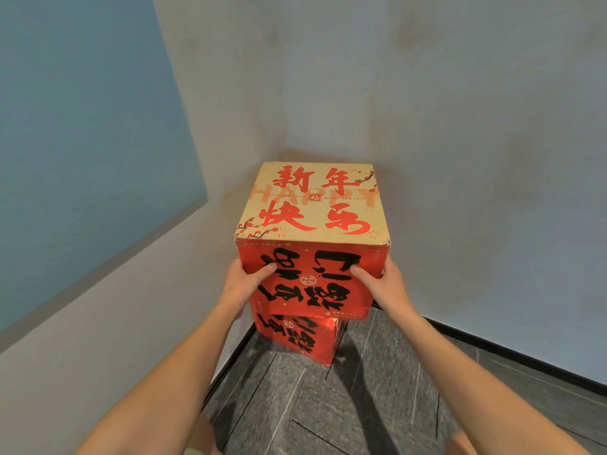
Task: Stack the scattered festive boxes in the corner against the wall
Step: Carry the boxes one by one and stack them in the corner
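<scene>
**A:** Where did things stand in that corner?

**B:** Beyond the hands, the two grey walls (328, 93) met, and the grey floor (345, 405) ran under the forearms. The upper festive box (312, 231), tan-lidded with red characters and red-sided with black ones, was between the hands, sitting over the lower festive box (300, 339), which stood on the floor below the hands, close to the wall on the left-hand side.

**A:** And the grip?

**B:** The left hand (244, 282) gripped the box's left near edge, thumb across the front face, fingers round the side and out of sight. The right hand (382, 284) mirrored it on the right near edge.

**A:** Was the box fully down?

**B:** I couldn't tell. The upper one looked twisted against the one beneath, overhanging toward the right hand. Much of that could have been the wide lens.

**A:** So how would you have finished the step well?

**B:** I'd have kept both hands clamped evenly, turned the box until its front edge ran parallel with the lower one's, then slid it away from the hands toward the walls. Letting go only once it sat flat mattered most, I judged; an overhanging corner might tip.
</scene>
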